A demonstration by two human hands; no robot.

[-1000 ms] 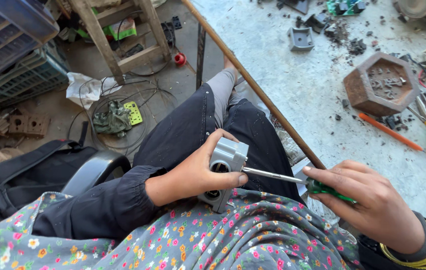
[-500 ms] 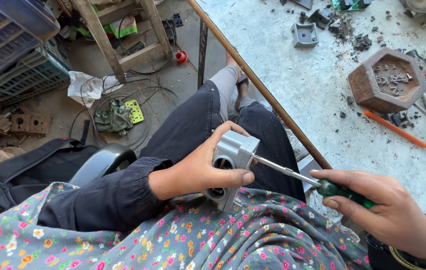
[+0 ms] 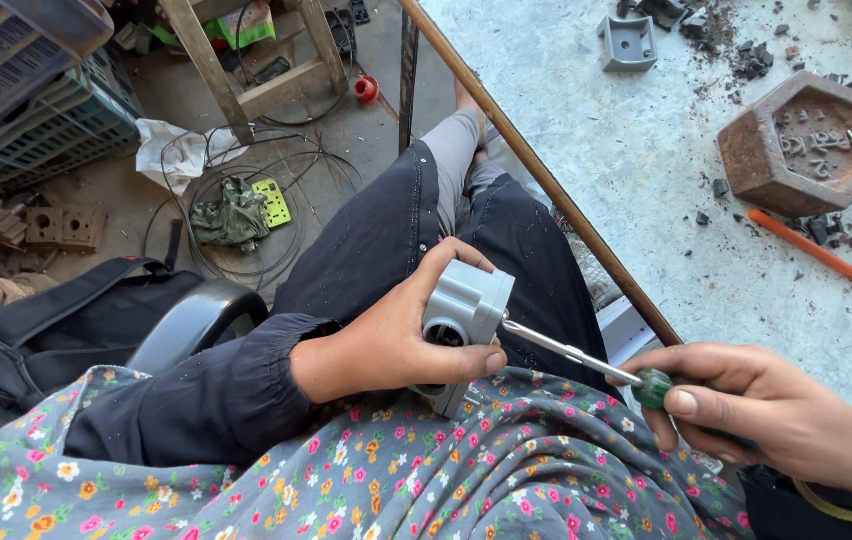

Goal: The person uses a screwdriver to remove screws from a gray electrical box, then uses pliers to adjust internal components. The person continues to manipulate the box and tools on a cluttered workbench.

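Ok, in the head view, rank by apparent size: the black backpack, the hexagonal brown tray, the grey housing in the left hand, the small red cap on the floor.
1. black backpack
2. hexagonal brown tray and grey housing: look close in size, and the housing is nearer the camera, so unranked
3. small red cap

hexagonal rusty tray [image 3: 752, 150] sitting on surface [image 3: 646, 200] | orange pencil [image 3: 814, 250] lying just beside it | black bag [image 3: 56, 340] resting on floor | wire coil [image 3: 246, 170] lying near green plate [image 3: 272, 202]
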